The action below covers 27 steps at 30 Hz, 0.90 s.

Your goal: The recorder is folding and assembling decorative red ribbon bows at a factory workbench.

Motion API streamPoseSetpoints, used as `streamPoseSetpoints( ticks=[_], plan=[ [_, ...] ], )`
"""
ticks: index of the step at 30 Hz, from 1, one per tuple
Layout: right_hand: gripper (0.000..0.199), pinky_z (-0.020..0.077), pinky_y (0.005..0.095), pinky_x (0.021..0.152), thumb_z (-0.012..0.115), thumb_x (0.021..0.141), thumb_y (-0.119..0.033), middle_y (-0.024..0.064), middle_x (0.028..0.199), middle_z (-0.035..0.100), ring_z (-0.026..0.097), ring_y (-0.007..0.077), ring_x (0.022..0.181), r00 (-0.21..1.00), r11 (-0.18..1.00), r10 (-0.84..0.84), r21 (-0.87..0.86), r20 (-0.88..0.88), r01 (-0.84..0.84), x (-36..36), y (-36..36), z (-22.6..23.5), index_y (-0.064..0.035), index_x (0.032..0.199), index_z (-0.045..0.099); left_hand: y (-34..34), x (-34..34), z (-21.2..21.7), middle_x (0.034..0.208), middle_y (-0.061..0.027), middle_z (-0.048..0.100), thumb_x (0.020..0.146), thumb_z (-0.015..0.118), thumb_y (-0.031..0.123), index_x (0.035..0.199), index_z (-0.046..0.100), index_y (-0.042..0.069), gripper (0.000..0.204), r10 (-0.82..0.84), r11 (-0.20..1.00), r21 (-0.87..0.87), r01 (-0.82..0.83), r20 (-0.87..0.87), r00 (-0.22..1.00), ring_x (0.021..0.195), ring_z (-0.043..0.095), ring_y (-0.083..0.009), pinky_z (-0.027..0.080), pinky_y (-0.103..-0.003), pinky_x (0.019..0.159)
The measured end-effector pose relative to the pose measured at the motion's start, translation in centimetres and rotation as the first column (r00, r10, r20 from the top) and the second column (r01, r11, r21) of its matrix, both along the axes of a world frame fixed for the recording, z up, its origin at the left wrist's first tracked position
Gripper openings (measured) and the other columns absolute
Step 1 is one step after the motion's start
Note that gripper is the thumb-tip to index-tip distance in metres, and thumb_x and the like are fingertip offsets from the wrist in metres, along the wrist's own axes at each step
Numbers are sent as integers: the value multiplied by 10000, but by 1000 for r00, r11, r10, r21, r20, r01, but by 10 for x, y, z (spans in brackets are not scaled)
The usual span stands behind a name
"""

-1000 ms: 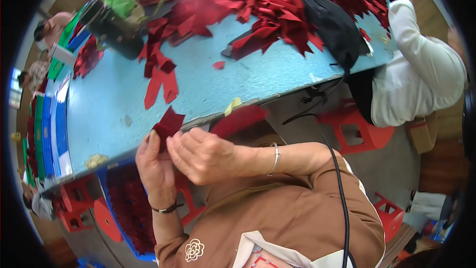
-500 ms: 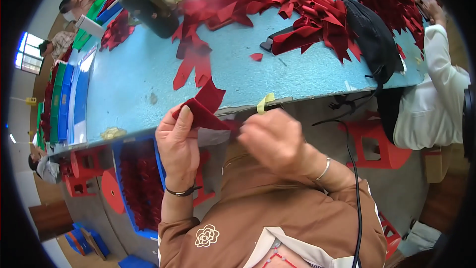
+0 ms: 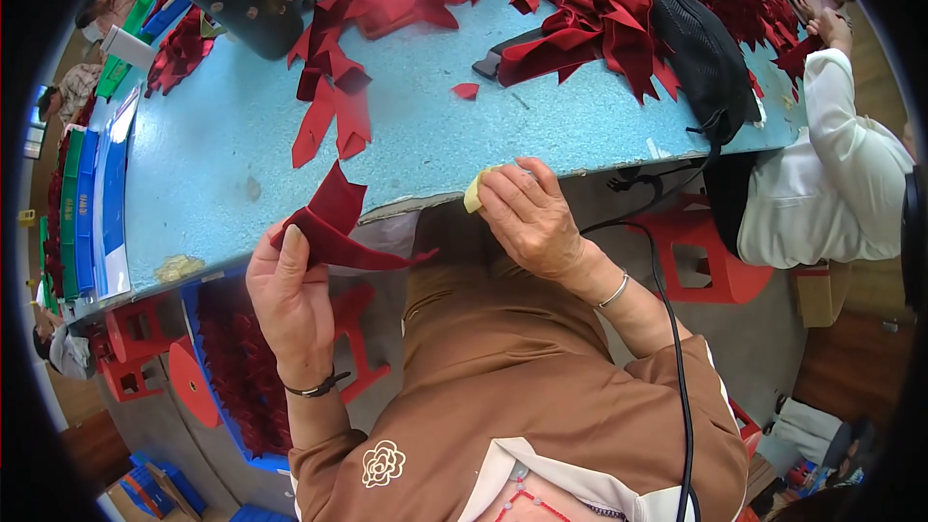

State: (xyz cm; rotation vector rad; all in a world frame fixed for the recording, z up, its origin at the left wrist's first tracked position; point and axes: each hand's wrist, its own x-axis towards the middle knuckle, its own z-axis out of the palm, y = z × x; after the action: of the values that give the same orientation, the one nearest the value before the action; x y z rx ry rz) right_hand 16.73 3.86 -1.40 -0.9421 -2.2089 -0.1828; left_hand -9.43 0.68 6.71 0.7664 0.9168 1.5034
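My left hand [image 3: 287,295] is closed on a folded dark red ribbon [image 3: 343,222], pinched between thumb and fingers. One flat end of the ribbon points up; another tapers toward the right over my lap. To the right, just past the table's near edge, my right hand [image 3: 530,217] is closed, its fingers curled together. A small yellow strip [image 3: 474,193] shows at these fingertips, apart from the ribbon. On the blue table [image 3: 416,126], beyond my left hand, lie red ribbon tails [image 3: 333,121] with notched ends.
Piles of red ribbon [image 3: 619,14] cover the far table, beside a black mesh bag [image 3: 696,58] and a dark bottle [image 3: 242,0]. A blue crate [image 3: 208,353] of red pieces stands below left, near red stools [image 3: 696,256]. A person in white [image 3: 812,184] sits at right.
The view has shifted, so the table appears further left and up. My right hand, blurred before near the ribbon's tip, now shows clearly and further from it. My left hand keeps the ribbon.
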Motion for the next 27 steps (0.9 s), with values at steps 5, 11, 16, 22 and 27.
streamPoseSetpoints(
  ticks=[5,11,16,22,27],
  plan=[
    [433,382,475,1011,711,706,-76,154,1130,570,555,293,1092,998,997,18,-72,57,-14,-24,3,-9,55,1094,572,7,-20,-13,1017,-105,644,922,572,91,1065,571,-34,190,1,1000,-8,-1,26,1000,920,624,-173,493,-306,843],
    [550,395,481,1011,735,689,-120,210,1205,540,516,352,1167,995,987,76,-145,64,-66,-61,11,-19,85,1157,534,17,-52,-35,1092,-116,632,942,535,110,1106,564,-21,212,-99,995,25,97,69,993,1013,610,-196,470,-339,913],
    [619,387,492,1023,754,672,-180,258,1226,520,498,398,1183,995,987,61,-152,78,-49,-78,10,-19,102,1168,514,19,-67,-33,1095,-122,629,946,528,114,1112,558,-21,216,-91,996,6,91,64,994,1017,609,-203,467,-347,920],
    [675,369,509,1040,755,661,-200,278,1235,512,481,405,1205,990,982,135,-126,-28,-137,-103,14,-20,106,1195,478,23,-56,-21,1104,-118,628,948,526,114,1109,557,-16,210,-124,990,67,122,30,992,1014,612,-200,479,-351,903],
    [664,408,495,1017,739,659,-105,272,1289,449,477,409,1195,920,917,340,-147,-195,-370,-91,7,-14,96,1217,440,15,-35,-8,1061,-136,638,927,561,107,1104,559,-46,234,-33,999,38,33,15,999,964,625,-212,492,-353,870]
  ],
)
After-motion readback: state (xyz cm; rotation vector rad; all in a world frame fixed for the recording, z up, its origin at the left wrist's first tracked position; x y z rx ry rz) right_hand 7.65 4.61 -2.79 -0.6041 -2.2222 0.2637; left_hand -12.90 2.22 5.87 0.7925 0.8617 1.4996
